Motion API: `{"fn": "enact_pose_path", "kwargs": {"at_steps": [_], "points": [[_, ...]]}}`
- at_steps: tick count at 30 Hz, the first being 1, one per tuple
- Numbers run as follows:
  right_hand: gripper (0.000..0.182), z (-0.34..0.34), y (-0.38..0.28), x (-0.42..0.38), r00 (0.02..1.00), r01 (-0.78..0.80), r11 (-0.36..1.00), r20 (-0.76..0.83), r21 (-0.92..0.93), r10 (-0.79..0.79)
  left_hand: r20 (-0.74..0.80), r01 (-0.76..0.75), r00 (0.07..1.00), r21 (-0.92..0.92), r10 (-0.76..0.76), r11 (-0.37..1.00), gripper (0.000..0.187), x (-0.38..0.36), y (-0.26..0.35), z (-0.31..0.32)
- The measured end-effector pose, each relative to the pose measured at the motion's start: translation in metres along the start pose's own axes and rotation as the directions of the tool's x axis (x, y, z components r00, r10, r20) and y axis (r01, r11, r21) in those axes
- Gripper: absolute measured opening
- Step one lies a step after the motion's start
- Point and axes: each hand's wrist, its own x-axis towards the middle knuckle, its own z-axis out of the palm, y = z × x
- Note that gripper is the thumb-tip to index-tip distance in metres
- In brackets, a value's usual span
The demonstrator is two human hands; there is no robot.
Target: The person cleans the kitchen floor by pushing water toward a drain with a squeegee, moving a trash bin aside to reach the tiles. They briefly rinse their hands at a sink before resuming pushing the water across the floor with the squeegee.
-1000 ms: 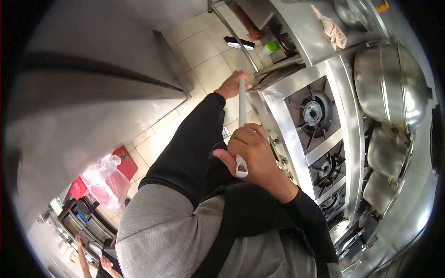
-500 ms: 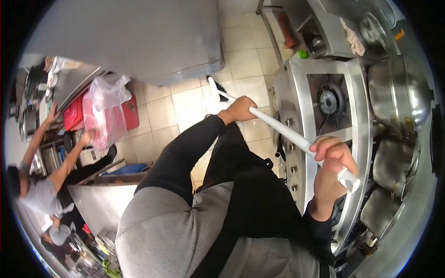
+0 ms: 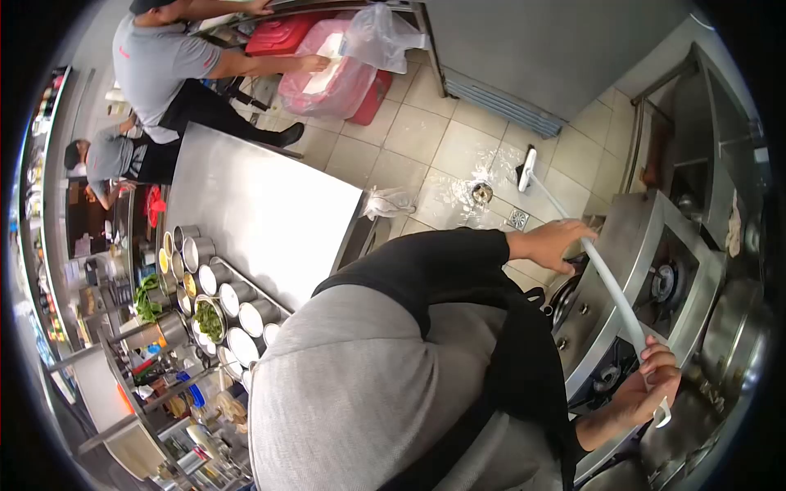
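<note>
A long-handled floor squeegee (image 3: 610, 282) with a white pole slants across the view. Its white head (image 3: 529, 169), dark along one edge, rests on the wet tiles. My left hand (image 3: 553, 244) is loosely round the upper-middle part of the pole, thumb held apart. Lower down, my right hand (image 3: 643, 389) grips the pole near its end, fingers wrapped round it. Close to the head, a round drain opening (image 3: 481, 193) shows in the floor amid water and suds. A square metal grate (image 3: 517, 218) lies beside it.
A gas stove (image 3: 630, 286) stands along my right, with large pots (image 3: 729, 327) behind it. To the left is a steel counter (image 3: 262, 204) with several metal containers (image 3: 237, 295). A co-worker (image 3: 164, 74) reaches into a plastic-lined red bin (image 3: 368, 102). A grey cabinet (image 3: 557, 49) stands ahead.
My view has swung left, showing more of the counter and floor. The squeegee now points more steeply, and my left hand's grip has loosened. The co-worker's hand is now inside the bin's liner.
</note>
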Motion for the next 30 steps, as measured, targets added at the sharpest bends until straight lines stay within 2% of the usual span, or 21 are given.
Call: {"fn": "enact_pose_path", "kwargs": {"at_steps": [1, 3, 5, 6, 8, 9, 11, 12, 13, 14, 15, 16, 18, 20, 22, 23, 25, 26, 27, 28, 30], "points": [[0.045, 0.003, 0.002, 0.000, 0.999, -0.037, 0.999, -0.031, 0.031, 0.038, -0.004, 0.055, 0.998, -0.098, -0.056, 0.994, 0.087, -0.010, 0.004, -0.003], [0.044, 0.010, 0.006, 0.001, 0.998, -0.003, 1.000, -0.059, 0.031, 0.004, -0.007, 0.056, 0.998, -0.119, -0.057, 0.991, 0.094, -0.019, 0.004, -0.005], [0.042, 0.009, 0.005, 0.007, 0.995, 0.024, 0.980, 0.091, 0.195, -0.043, 0.012, 0.115, 0.993, -0.180, -0.114, 0.977, 0.098, -0.017, 0.011, -0.009], [0.042, 0.007, -0.003, 0.010, 0.995, 0.033, 0.982, 0.088, 0.184, -0.050, 0.012, 0.101, 0.995, -0.185, -0.100, 0.978, 0.098, -0.011, 0.012, -0.005], [0.042, 0.000, -0.030, 0.020, 0.969, 0.032, 0.995, 0.242, 0.094, -0.054, -0.089, -0.021, 0.996, -0.153, 0.007, 0.988, 0.084, 0.008, 0.006, 0.009], [0.042, -0.004, -0.049, 0.026, 0.964, 0.049, 0.996, 0.258, 0.076, -0.067, -0.083, -0.032, 0.996, -0.156, 0.019, 0.987, 0.084, 0.018, 0.010, 0.014], [0.043, -0.018, -0.085, 0.031, 0.959, -0.011, 0.998, 0.284, 0.066, -0.008, 0.124, 0.082, 0.990, -0.073, -0.073, 0.994, 0.054, 0.041, 0.028, 0.022], [0.042, -0.016, -0.098, 0.031, 0.961, 0.013, 0.997, 0.275, 0.073, -0.033, 0.142, 0.068, 0.988, -0.003, -0.066, 0.998, 0.033, 0.049, 0.038, 0.025], [0.041, -0.012, -0.109, 0.030, 0.963, 0.036, 0.996, 0.263, 0.080, -0.056, 0.147, 0.057, 0.988, -0.009, -0.055, 0.998, 0.033, 0.055, 0.043, 0.024], [0.040, -0.012, -0.114, 0.031, 0.950, 0.116, 0.993, 0.289, 0.029, -0.120, 0.198, 0.006, 0.980, -0.094, 0.013, 0.996, 0.029, 0.057, 0.050, 0.023], [0.040, -0.006, -0.115, 0.029, 0.956, 0.113, 0.994, 0.271, 0.003, -0.109, 0.251, -0.045, 0.964, -0.190, 0.093, 0.981, 0.025, 0.057, 0.058, 0.026], [0.039, 0.004, -0.111, 0.028, 0.930, 0.135, 0.988, 0.336, 0.071, -0.152, 0.314, -0.005, 0.944, -0.286, 0.099, 0.958, 0.023, 0.054, 0.063, 0.027], [0.036, 0.008, -0.113, 0.033, 0.890, 0.070, 0.993, 0.443, 0.098, -0.107, 0.420, -0.030, 0.898, -0.246, 0.134, 0.969, 0.023, 0.044, 0.052, 0.057], [0.032, 0.002, -0.114, 0.025, 0.919, 0.041, 0.998, 0.391, 0.057, -0.060, 0.504, -0.044, 0.854, -0.179, 0.130, 0.983, 0.024, 0.034, 0.045, 0.076], [0.032, -0.016, -0.111, 0.014, 0.937, 0.031, 0.997, 0.344, 0.065, -0.051, 0.395, -0.090, 0.906, -0.175, 0.154, 0.980, 0.024, 0.021, 0.046, 0.081], [0.037, -0.030, -0.105, 0.008, 0.943, 0.062, 0.977, 0.308, 0.205, -0.125, 0.392, -0.078, 0.909, -0.172, 0.141, 0.982, 0.024, 0.014, 0.047, 0.079], [0.042, -0.033, -0.095, 0.008, 0.942, 0.089, 0.929, 0.273, 0.358, -0.195, 0.250, -0.082, 0.963, -0.094, 0.103, 0.992, 0.016, 0.000, 0.049, 0.064], [0.047, -0.029, -0.090, 0.009, 0.962, 0.071, 0.917, 0.218, 0.391, -0.168, 0.237, -0.070, 0.968, -0.077, 0.087, 0.995, 0.016, -0.008, 0.046, 0.052], [0.052, -0.021, -0.084, 0.011, 0.977, 0.060, 0.902, 0.160, 0.427, -0.141, 0.131, -0.001, 0.991, -0.073, 0.010, 0.997, 0.013, -0.016, 0.040, 0.035], [0.057, -0.012, -0.076, 0.016, 0.980, -0.003, 0.920, 0.182, 0.392, -0.075, 0.027, 0.066, 0.998, -0.078, -0.065, 0.995, 0.010, -0.025, 0.031, 0.017], [0.048, 0.020, -0.045, 0.039, 0.956, -0.013, 0.946, 0.282, 0.325, -0.084, -0.093, 0.158, 0.984, 0.033, -0.155, 0.987, 0.007, -0.041, 0.002, -0.026]]}}
